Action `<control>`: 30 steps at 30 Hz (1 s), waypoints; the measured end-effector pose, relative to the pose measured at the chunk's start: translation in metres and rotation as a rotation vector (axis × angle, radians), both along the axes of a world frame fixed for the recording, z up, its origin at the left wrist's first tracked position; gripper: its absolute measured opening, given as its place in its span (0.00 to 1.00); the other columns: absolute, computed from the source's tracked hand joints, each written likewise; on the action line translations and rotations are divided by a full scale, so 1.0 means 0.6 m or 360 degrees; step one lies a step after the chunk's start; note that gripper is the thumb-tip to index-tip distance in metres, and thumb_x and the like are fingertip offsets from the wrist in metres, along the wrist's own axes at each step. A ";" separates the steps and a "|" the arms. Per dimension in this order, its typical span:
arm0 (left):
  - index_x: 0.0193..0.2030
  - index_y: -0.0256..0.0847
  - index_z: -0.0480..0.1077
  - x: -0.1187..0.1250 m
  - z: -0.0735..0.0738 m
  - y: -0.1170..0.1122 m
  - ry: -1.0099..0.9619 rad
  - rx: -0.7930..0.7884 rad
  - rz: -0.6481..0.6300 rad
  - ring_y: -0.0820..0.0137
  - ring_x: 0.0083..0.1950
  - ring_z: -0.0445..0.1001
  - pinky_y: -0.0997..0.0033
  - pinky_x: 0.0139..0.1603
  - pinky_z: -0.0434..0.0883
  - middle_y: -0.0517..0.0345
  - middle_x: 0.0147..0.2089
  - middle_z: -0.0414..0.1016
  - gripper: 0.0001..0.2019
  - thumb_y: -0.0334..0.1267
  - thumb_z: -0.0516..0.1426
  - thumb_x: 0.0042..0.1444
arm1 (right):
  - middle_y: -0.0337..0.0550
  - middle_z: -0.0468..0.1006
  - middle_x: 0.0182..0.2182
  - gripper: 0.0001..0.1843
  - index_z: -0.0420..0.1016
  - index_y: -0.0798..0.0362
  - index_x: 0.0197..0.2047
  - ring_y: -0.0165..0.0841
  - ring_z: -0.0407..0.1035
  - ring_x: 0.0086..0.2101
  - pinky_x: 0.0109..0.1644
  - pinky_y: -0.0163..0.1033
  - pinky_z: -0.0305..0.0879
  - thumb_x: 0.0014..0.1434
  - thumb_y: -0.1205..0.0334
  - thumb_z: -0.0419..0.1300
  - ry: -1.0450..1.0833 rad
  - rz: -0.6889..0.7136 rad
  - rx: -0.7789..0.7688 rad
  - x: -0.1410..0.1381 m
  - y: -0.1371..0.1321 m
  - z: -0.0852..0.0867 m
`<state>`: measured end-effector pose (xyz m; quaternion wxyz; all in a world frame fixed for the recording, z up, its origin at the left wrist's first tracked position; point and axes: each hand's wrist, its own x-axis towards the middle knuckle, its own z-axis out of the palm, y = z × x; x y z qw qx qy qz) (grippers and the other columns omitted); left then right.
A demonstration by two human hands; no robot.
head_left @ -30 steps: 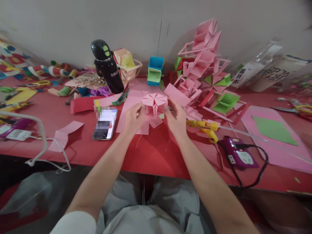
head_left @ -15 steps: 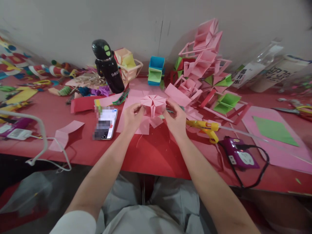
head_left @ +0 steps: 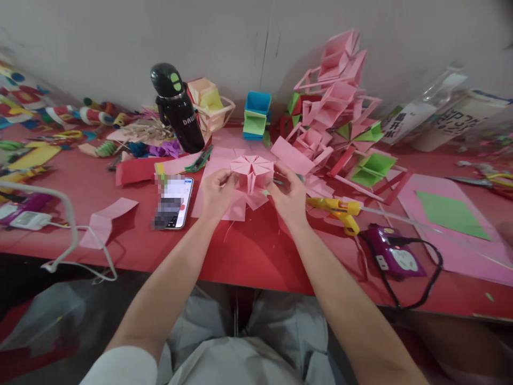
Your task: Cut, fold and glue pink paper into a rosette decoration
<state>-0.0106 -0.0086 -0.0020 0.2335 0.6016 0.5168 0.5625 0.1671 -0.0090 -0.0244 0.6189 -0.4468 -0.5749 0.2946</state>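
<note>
Between my two hands a folded pink paper piece (head_left: 252,168) is held up over the table, its pleats meeting at a point in the middle. My left hand (head_left: 217,190) pinches its left edge with thumb and fingers. On the opposite edge, my right hand (head_left: 287,190) grips it the same way. Beneath and behind lie flat pink sheets (head_left: 224,211) on the red table (head_left: 252,256). A yellow glue gun (head_left: 336,207) rests just right of my right hand, and a phone (head_left: 176,203) lies left of my left hand.
A black bottle (head_left: 178,109) stands back left. Near the wall are a blue and green paper box (head_left: 256,115) and a tall heap of pink paper constructions (head_left: 332,101). A purple power strip (head_left: 393,251) with a black cord sits right. A white cable (head_left: 72,224) loops at left.
Almost nothing differs. Both hands keep hold of the folded pink paper in nearly the same place.
</note>
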 end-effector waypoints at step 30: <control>0.18 0.38 0.64 -0.002 0.002 0.002 -0.0015 -0.0092 -0.0040 0.75 0.26 0.67 0.76 0.26 0.62 0.64 0.20 0.66 0.14 0.32 0.61 0.53 | 0.46 0.76 0.52 0.24 0.73 0.46 0.53 0.38 0.74 0.48 0.50 0.47 0.75 0.54 0.52 0.68 -0.0054 -0.0078 -0.0032 -0.004 -0.006 0.005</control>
